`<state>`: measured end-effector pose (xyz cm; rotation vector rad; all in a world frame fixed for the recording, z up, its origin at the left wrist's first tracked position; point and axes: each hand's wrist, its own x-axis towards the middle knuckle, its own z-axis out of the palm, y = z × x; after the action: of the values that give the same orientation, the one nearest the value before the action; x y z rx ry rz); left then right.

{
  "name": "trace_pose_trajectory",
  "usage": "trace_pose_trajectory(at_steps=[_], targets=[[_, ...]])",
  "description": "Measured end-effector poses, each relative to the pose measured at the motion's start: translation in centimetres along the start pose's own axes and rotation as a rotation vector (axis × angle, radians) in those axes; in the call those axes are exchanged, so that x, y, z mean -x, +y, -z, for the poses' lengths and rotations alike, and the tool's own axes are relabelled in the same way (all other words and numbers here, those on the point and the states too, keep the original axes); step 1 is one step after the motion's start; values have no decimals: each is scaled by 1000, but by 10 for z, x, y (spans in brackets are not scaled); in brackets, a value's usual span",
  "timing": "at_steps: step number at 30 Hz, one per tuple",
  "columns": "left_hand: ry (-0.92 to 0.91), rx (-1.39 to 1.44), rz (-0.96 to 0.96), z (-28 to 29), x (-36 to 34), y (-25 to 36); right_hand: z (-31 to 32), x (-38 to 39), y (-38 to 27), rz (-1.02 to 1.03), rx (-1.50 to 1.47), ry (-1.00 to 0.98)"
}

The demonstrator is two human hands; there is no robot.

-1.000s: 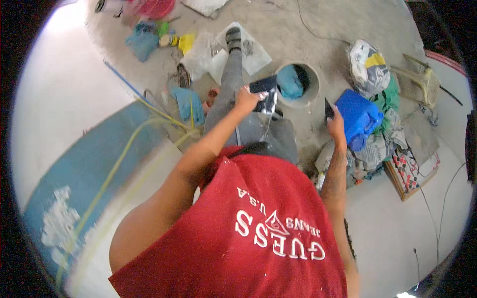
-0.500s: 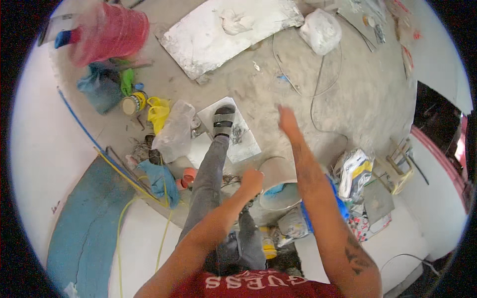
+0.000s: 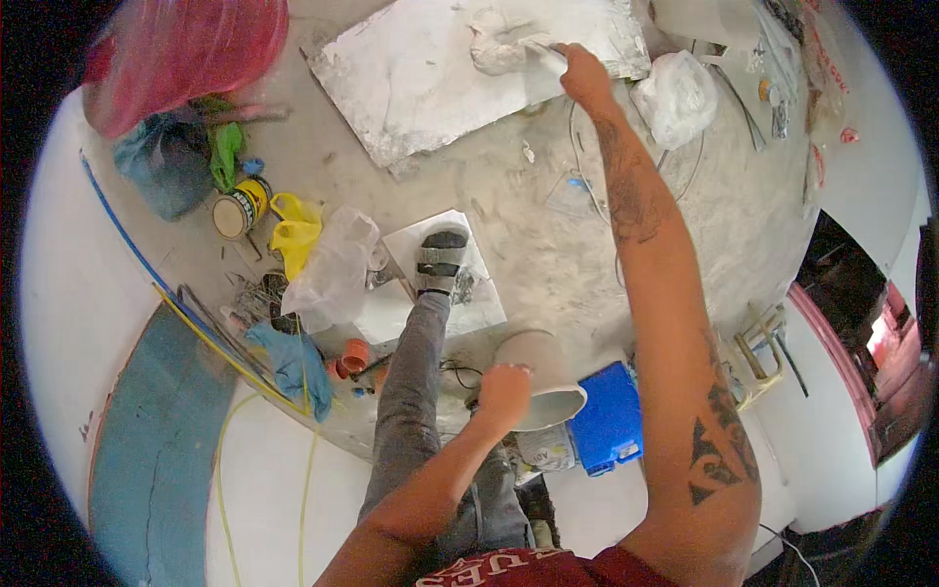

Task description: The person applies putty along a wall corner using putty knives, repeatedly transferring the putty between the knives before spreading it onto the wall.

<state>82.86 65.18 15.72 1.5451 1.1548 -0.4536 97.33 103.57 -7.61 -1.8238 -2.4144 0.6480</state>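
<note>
My right hand point(image 3: 589, 80) reaches out over a large white-smeared board point(image 3: 411, 83). Its fingers are closed on a pale flat-bladed tool point(image 3: 550, 57), whose exact kind is too blurred to tell. The blade meets a lump of white plaster point(image 3: 497, 44) on the board. Closer to me, my left hand point(image 3: 505, 396) grips the rim of an off-white bucket point(image 3: 538, 357). The bucket leans with its mouth toward me, and only its pale inner wall shows.
My foot stands on a white tile point(image 3: 479, 303). Left lie a clear plastic bag point(image 3: 333, 279), a yellow bag point(image 3: 295, 235), a can point(image 3: 242, 207) and a red water jug point(image 3: 186, 59). A blue container point(image 3: 608, 419) sits right of the bucket; a white bag point(image 3: 677, 98) lies beside the board.
My right arm has stretched forward from mid-floor to the board, and the hand has taken hold of the flat-bladed tool. My left hand and the bucket have shifted slightly; blue inside it no longer shows.
</note>
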Motion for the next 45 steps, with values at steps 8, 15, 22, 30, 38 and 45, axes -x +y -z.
trace_pose_trajectory(at_steps=[8, 15, 22, 30, 38, 45], targets=[[51, 78, 78, 5, 2, -6, -39, 20, -52, -191, -9, 65], [42, 123, 22, 5, 0, -7, -49, 15, -51, -158, 187, -3], [8, 98, -18, -12, -1, -13, -64, 33, -41, -38, 212, -84], [62, 141, 4, -4, -1, -18, -23, 3, 8, 5, 79, -98], [-30, 103, 44, 15, -3, -12, -48, -5, -16, -95, 174, -73], [-23, 92, 2, 19, -6, -5, -63, 20, -43, -8, 236, 8]])
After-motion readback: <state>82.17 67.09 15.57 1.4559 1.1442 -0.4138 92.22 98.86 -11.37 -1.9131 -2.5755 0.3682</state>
